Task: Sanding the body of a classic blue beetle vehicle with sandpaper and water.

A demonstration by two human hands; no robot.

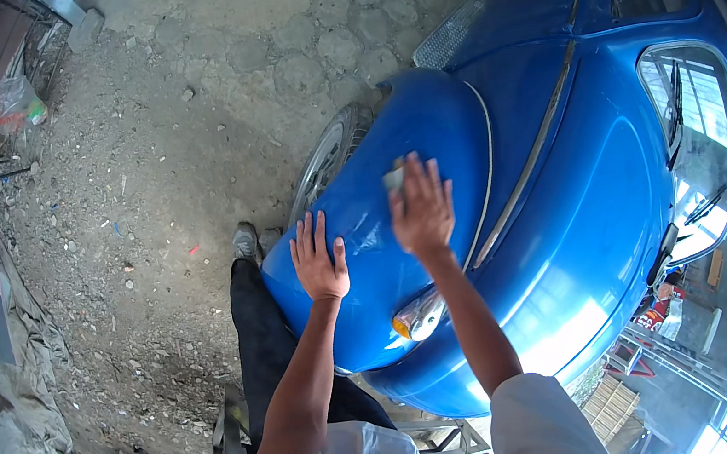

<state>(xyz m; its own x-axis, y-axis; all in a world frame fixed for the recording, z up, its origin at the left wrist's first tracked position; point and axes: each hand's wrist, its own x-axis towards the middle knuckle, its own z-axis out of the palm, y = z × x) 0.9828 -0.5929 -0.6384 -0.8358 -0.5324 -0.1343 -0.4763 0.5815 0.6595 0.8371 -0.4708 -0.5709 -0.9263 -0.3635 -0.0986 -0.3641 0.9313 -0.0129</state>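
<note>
My left hand lies flat, fingers spread, on the glossy blue front fender of a rounded car. Farther up the same fender, my right hand is slightly blurred and presses a small grey-green pad to the paint. The pad sticks out beside the fingers; the rest of it is hidden beneath them. Pale streaks mark the paint between the two hands. Close to my right forearm sits a turn signal lamp with an orange end. The front wheel shows beyond the fender's left edge.
To the right spreads the blue hood, with the windscreen and its wipers beyond. Rough dirt ground with pebbles lies to the left. Crumpled sheeting runs along the left side. Metal frames stand at the lower right.
</note>
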